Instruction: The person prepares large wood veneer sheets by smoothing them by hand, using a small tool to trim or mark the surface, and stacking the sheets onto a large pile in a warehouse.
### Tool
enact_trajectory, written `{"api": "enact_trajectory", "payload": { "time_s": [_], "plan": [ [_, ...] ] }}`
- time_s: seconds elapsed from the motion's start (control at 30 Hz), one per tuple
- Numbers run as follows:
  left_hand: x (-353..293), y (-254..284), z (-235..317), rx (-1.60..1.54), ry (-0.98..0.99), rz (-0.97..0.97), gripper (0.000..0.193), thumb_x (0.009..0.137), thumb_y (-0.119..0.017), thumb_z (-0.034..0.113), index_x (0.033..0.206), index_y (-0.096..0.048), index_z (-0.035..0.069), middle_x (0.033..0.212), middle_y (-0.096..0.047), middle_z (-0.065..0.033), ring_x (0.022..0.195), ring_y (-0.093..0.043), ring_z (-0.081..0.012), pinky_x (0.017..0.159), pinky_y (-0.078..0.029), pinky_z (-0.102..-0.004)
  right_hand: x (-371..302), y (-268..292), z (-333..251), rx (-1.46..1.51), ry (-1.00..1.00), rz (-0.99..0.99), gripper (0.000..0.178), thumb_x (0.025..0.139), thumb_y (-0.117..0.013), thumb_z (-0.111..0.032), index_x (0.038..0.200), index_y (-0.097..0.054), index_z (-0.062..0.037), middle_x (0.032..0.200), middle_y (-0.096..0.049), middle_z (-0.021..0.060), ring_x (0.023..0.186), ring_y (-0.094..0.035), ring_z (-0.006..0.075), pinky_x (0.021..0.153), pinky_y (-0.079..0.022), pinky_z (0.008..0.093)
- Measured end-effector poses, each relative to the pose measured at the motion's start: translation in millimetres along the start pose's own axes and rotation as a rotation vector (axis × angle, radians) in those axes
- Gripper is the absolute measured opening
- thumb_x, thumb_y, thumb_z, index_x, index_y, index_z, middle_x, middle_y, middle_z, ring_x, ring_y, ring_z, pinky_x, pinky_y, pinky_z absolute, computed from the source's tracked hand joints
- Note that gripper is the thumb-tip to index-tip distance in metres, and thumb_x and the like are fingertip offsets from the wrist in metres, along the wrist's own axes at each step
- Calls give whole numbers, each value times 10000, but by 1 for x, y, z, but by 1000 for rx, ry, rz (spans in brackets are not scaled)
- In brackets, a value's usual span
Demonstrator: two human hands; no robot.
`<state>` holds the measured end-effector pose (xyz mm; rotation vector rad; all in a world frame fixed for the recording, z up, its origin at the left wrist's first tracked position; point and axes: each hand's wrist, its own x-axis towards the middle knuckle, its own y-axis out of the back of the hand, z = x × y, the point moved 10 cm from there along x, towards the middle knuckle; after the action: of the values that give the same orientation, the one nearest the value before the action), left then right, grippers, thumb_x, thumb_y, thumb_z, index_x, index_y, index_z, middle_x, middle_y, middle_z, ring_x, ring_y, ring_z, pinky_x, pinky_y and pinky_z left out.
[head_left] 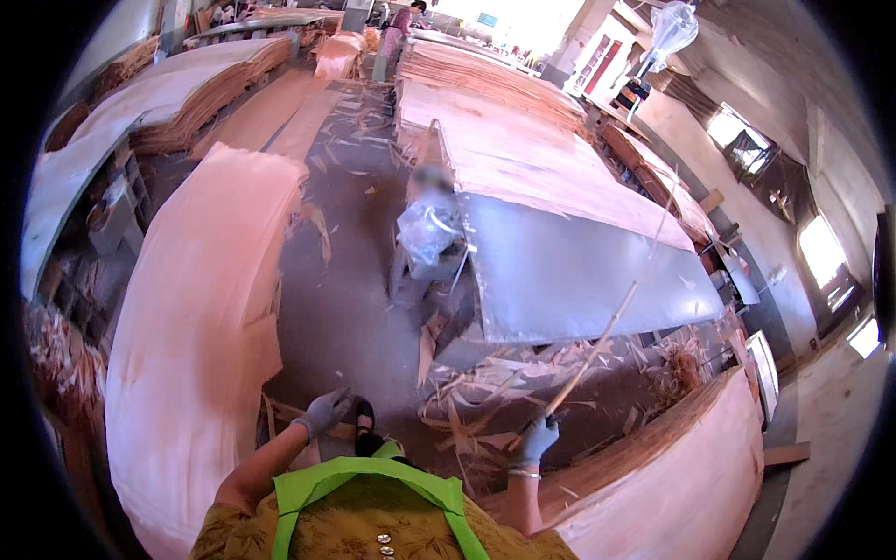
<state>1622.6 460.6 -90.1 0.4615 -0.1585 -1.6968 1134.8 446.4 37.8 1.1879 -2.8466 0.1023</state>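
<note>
My right hand [538,441], in a grey glove, is closed round the lower end of a long thin wooden stick [597,347]. The stick slants up to the right, passing in front of a table with a smooth grey metal top [579,271]. My left hand [325,413], also gloved, hangs low by the near stack of thin wood veneer sheets [201,280]. Its fingers look loosely stretched, with nothing visible in them. On the table's far part lie more pale veneer sheets [532,159].
Another veneer stack [663,467] stands close at my right. Torn veneer scraps [476,401] litter the floor below the table. Clear plastic [427,233] covers something at the table's left corner. A person [399,28] is far down the aisle [350,252].
</note>
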Motion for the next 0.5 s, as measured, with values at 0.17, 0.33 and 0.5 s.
{"api": "enact_trajectory", "payload": {
  "time_s": [0.17, 0.33, 0.5],
  "plan": [
    [148, 53, 64, 182, -174, -26, 356, 921, -490, 268, 1170, -524, 16, 961, -626, -139, 843, -594, -215, 797, -467, -333, 66, -225, 6, 294, -144, -60, 215, 847, -604, -164, 687, -475, -99, 556, -436, -30, 454, -389, 63, 410, -316, 230],
    [259, 91, 111, -253, -18, -168, 378, 934, -475, 247, 1231, -481, 13, 972, -629, -123, 822, -598, -169, 753, -482, -308, 127, -381, 36, 244, -221, -80, 165, 856, -584, -170, 734, -490, -111, 562, -444, -33, 458, -419, 68, 410, -329, 228],
    [373, 154, 131, -251, -120, -299, 421, 945, -457, 243, 1303, -410, 27, 1015, -612, -91, 826, -591, -135, 736, -476, -287, 113, -535, 31, 409, -308, -144, 138, 880, -547, -165, 772, -515, -86, 642, -468, -31, 547, -469, 96, 484, -380, 239]
  ]
}}
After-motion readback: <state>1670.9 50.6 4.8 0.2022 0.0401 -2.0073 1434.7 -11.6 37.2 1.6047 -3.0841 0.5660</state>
